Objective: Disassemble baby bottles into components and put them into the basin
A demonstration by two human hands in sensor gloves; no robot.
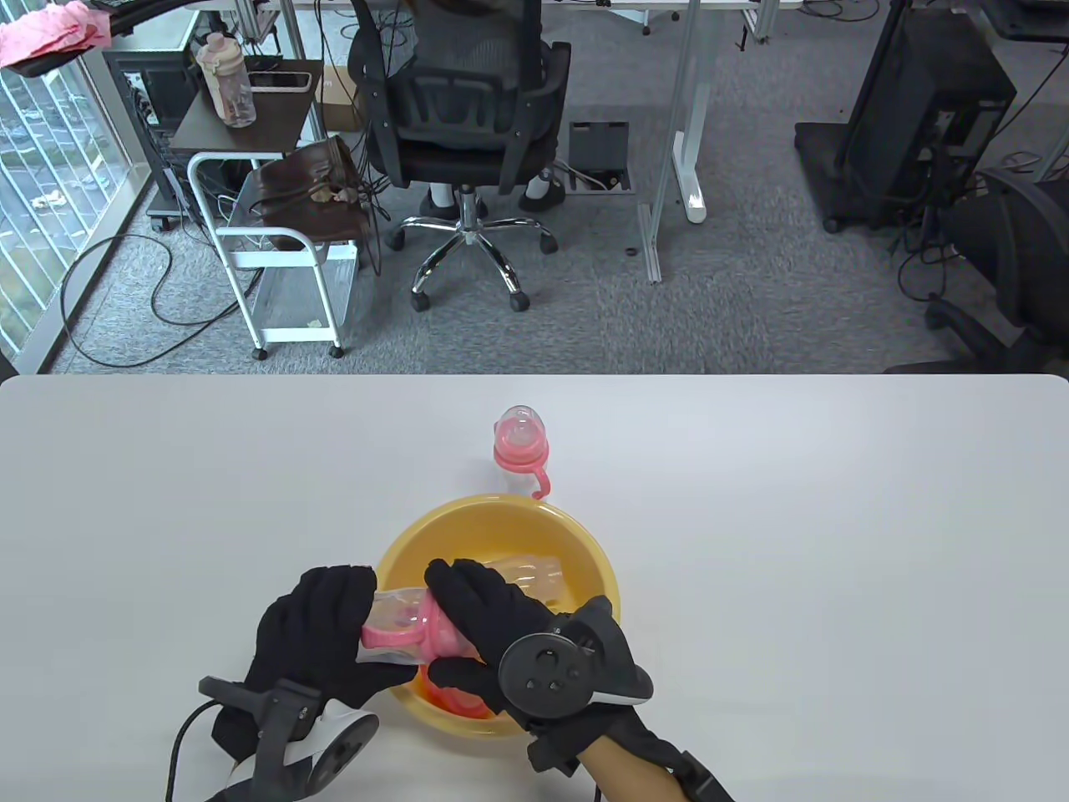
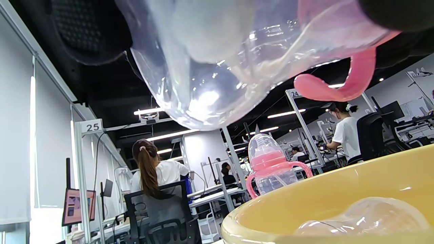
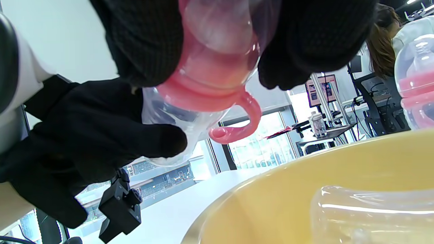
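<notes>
Clear bottle body [image 3: 369, 217] in basin [image 1: 585, 543] (wrist views only)

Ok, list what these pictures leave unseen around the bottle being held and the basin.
- Held bottle: in the table view the left hand and right hand cover most of it, so whether the collar is unscrewed is unclear.
- Yellow basin: its near contents lie under the right hand; a pink-orange piece shows only partly.
- Wrist views: the basin's clear part is cut off by the edges.
</notes>
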